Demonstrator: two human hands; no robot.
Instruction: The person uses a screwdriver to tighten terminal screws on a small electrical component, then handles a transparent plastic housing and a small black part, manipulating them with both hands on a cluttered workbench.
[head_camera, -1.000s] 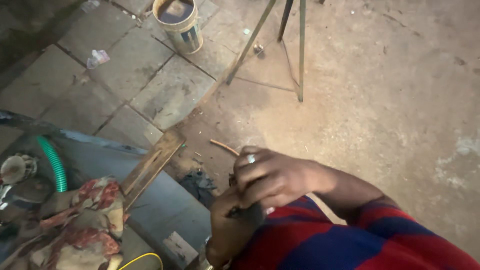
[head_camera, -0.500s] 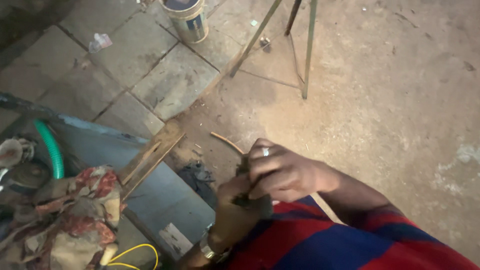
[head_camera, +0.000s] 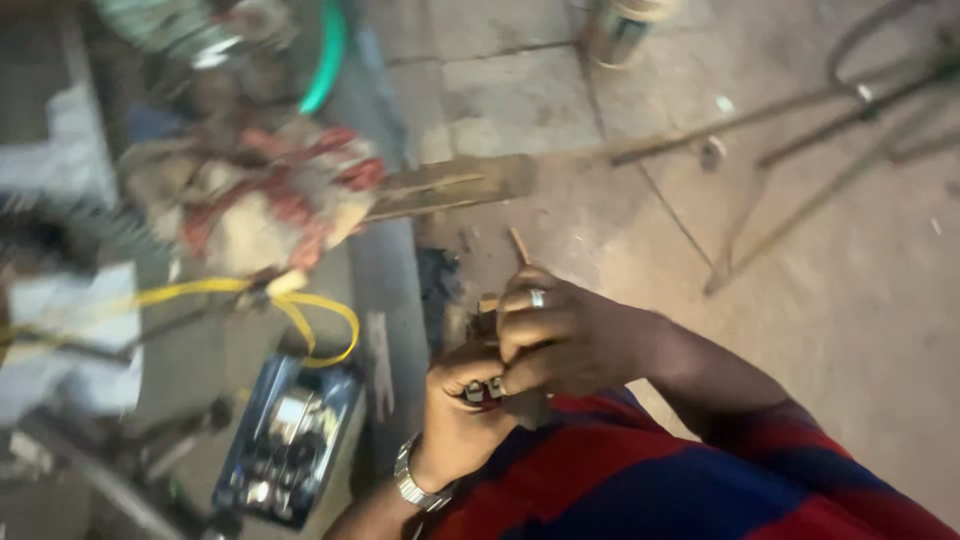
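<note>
My left hand (head_camera: 455, 425), with a metal watch on its wrist, and my right hand (head_camera: 565, 340), with a ring on one finger, are pressed together over my red and blue striped shirt (head_camera: 680, 480). Both are closed around a small dark part with metal bits (head_camera: 485, 390); blur hides what it is. A thin wooden stick (head_camera: 518, 245) pokes up just behind the right hand's fingers.
A red patterned cloth (head_camera: 270, 200) lies at the left, beside a wooden plank (head_camera: 460, 185). A yellow cable (head_camera: 310, 315) loops toward a blue box-like device (head_camera: 290, 440). A green hose (head_camera: 330, 50), a tin can (head_camera: 625, 25) and thin metal stand legs (head_camera: 800, 180) lie on the concrete floor.
The view has swung left and turned, bringing the cloth, yellow cable and blue device into sight. My hands stay together on the small part, the right one over the left.
</note>
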